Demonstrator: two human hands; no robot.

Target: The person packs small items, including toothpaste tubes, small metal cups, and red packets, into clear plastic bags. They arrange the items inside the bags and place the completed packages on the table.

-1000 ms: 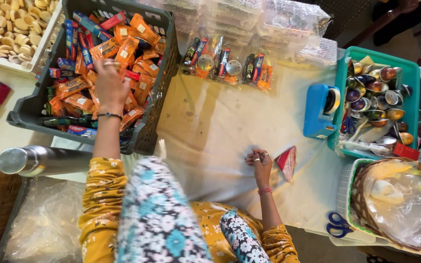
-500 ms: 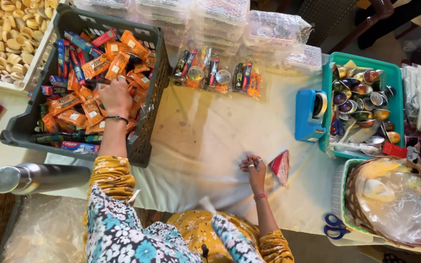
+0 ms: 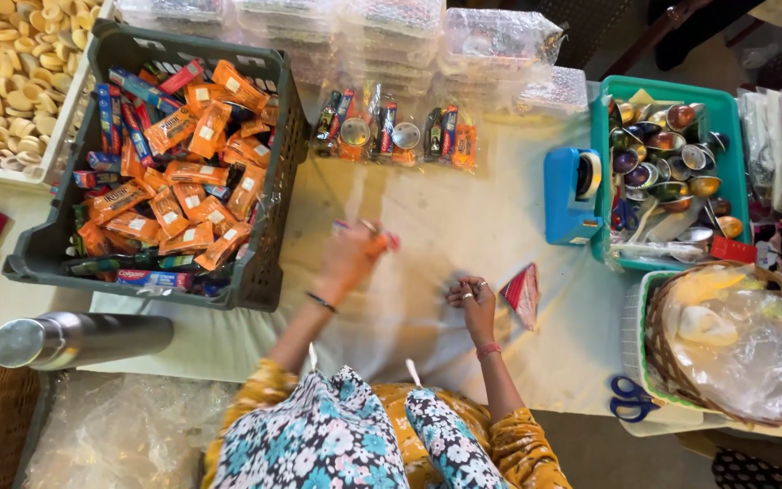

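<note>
My left hand (image 3: 348, 258) is blurred over the white tablecloth (image 3: 427, 208), just right of the dark plastic crate (image 3: 273, 181), and holds a small orange packet (image 3: 378, 243) with something blue beside it. My right hand (image 3: 472, 299) rests on the cloth with fingers curled, pinching a clear plastic bag that is hard to make out. A red and white triangular packet (image 3: 524, 294) lies just right of that hand. The crate is full of orange packets (image 3: 174, 204) and blue and red boxes.
Several filled clear bags (image 3: 395, 131) lie in a row behind. A blue tape dispenser (image 3: 570, 195), a teal tray of shiny small tins (image 3: 667, 167), a wicker basket (image 3: 726, 340), blue scissors (image 3: 628, 398) sit right. A steel bottle (image 3: 79, 337) lies front left; pale biscuits (image 3: 2, 77) far left.
My left hand has left the crate and swung right over the cloth, carrying an orange packet. My right hand stayed next to the red packet.
</note>
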